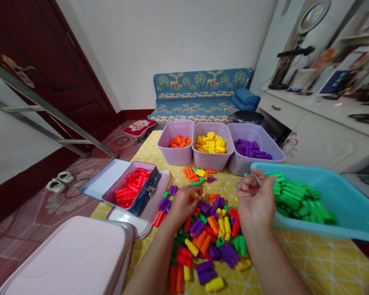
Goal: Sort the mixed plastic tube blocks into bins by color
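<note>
My left hand (184, 205) reaches over a mixed pile of small plastic tube-shaped pieces (204, 241) in red, orange, yellow, green and purple. Its fingers are extended and slightly apart, close to a few green and red pieces; no piece is visibly gripped. Palm turned up, my right hand (256, 200) is at the near-left rim of a turquoise bin (350, 205). Some of its fingers curl, but thumb and forefinger stand apart with light blue showing between them. Nothing is visibly held there. Green pieces (301, 200) lie heaped inside this bin.
Three lilac bins line the table's far side: orange pieces (181, 141), yellow pieces (210, 143), purple pieces (252, 149). At left, an open tin (146, 192) holds red pieces (132, 186) on a pale lid (160, 196). Another pale lid (70, 254) lies nearer. A ladder (49, 106) leans left.
</note>
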Demonstrator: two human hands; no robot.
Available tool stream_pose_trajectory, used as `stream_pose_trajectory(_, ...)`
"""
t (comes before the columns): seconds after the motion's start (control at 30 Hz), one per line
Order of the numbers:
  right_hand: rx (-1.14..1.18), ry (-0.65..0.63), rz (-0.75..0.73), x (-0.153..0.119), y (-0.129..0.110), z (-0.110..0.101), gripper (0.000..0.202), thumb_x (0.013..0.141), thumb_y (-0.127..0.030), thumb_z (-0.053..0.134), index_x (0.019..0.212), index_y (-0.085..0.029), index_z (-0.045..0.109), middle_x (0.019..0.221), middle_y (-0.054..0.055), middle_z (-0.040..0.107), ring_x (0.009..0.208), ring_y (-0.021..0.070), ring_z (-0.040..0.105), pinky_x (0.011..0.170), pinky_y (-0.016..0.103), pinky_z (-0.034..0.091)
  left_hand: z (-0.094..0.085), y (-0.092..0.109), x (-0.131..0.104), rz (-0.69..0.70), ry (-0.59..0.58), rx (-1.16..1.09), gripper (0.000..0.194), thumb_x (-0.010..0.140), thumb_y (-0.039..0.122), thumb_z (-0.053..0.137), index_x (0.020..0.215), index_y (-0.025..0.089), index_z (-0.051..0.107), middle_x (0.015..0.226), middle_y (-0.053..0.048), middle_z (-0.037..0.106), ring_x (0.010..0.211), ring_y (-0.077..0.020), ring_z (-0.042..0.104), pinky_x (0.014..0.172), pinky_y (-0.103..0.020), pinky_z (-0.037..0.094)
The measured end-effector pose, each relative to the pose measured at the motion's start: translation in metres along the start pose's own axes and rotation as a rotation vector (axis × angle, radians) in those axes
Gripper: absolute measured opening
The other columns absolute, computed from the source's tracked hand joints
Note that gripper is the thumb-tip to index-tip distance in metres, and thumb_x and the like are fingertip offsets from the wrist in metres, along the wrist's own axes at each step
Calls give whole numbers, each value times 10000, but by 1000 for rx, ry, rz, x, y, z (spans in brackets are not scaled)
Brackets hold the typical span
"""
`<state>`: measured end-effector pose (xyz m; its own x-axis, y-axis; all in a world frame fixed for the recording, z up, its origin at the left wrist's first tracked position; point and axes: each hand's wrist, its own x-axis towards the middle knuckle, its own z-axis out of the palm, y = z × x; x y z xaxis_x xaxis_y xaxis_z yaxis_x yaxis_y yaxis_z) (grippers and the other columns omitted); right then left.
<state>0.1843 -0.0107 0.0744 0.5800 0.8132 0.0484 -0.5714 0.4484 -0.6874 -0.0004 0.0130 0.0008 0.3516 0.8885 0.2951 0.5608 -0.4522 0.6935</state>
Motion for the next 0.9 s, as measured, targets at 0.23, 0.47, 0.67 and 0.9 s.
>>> stream_pose_trajectory(0.23,-809,-497,140,11,33,-23,284,797,-425,616,915,-182,703,892,60,713,813,195,651,756,349,505,-5,-1,-1,-74,221,60,421,843,404,608,1207,194,615,1254,-118,599,1187,-260,538,1037,-433,412)
stream_pose_trajectory(0.47,-1504,-764,-122,10,61,-45,470,752,-174,597,1221,-188,608,1287,132,605,1216,280,533,1061,462,366,0,-5,-3,-85,85,79,558,770,311,657,1300,185,539,1243,-120,619,1155,-283,562,1000,-454,446)
stream_pose_trajectory(0.67,-1509,-837,-123,-2,70,-41,589,702,-52,550,1266,-220,551,1284,112,599,1202,265,547,1028,421,409,4,-4,-3,-69,11,72,599,712,200,647,1302,201,544,1270,-108,592,1180,-276,542,1022,-422,431)
stream_pose_trajectory(0.9,-1283,-946,-73,0,74,-44,623,643,-7,501,1234,-194,563,1325,96,546,1180,218,555,1001,363,444,2,-4,0,-26,-21,-42,657,667,90,585,1312,207,529,1246,-86,613,1145,-247,569,1026,-406,432)
